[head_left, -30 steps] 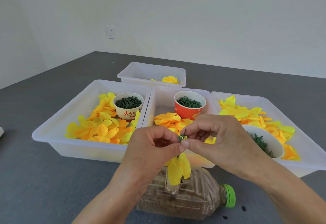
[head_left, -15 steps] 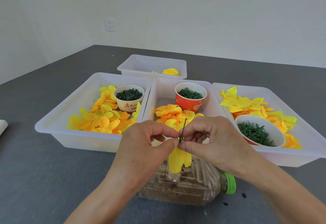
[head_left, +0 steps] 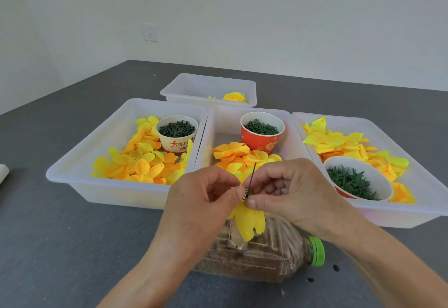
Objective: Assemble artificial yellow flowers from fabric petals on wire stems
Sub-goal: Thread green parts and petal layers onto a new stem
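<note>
Landmark = lying bottle with green cap, on the counter nearest the camera. Far left of the bottle: left tray, lots of loose yellow-orange petals plus a cream cup of dark green bits, so plenty of stock unused. Just above the bottle: left hand, fingers curled, pinching the flower being built at its base. That flower in progress hangs petals-down between the hands, right over the bottle; only one yellow petal layer visible on it. Wire stem pokes up past the fingers, with a small green piece sitting at the pinch point; can't tell if it is fully seated. Behind the bottle: middle tray with orange petals and a red cup of green rings. Further back: rear tray holding a finished flower, maybe a second at its left, hard to tell. Right of the stem: right hand, fingers closed on the same joint, thumb under. Far right of the bottle: right tray, yellow petals and a white bowl of green leafy pieces. Judgement: early in the job, this flower mid-assembly, more layers and pieces likely still to add, big pile left.
</note>
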